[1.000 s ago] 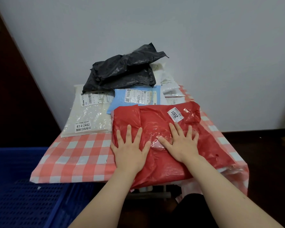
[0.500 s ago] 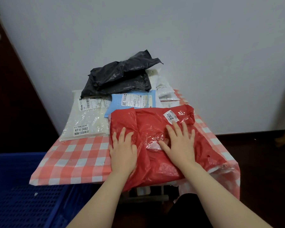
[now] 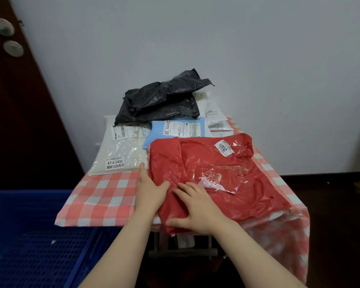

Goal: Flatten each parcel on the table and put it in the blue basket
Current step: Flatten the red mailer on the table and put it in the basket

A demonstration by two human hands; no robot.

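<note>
The blue basket (image 3: 40, 235) is seen lowest at the left, beside and below the table (image 3: 104, 194), which is covered with a red-and-white checked cloth. The red parcel (image 3: 227, 169) lies on the near right part of the table, its near corner overhanging the edge. The right hand (image 3: 197, 210) is laid flat on that near left corner, fingers straight and spread, thumb along the near edge. The left hand (image 3: 150, 192) is set against the parcel's left edge with its thumb on top. One finger is seen straight beside the edge and the others are hidden, so it cannot be told whether the edge is gripped. A white label marked 2001 (image 3: 223, 148) is stuck at the far end. Behind, a white parcel (image 3: 121, 154) and a light blue parcel (image 3: 158, 134) lie flat. A crumpled black parcel (image 3: 160, 104) is piled on them against the wall.
</note>
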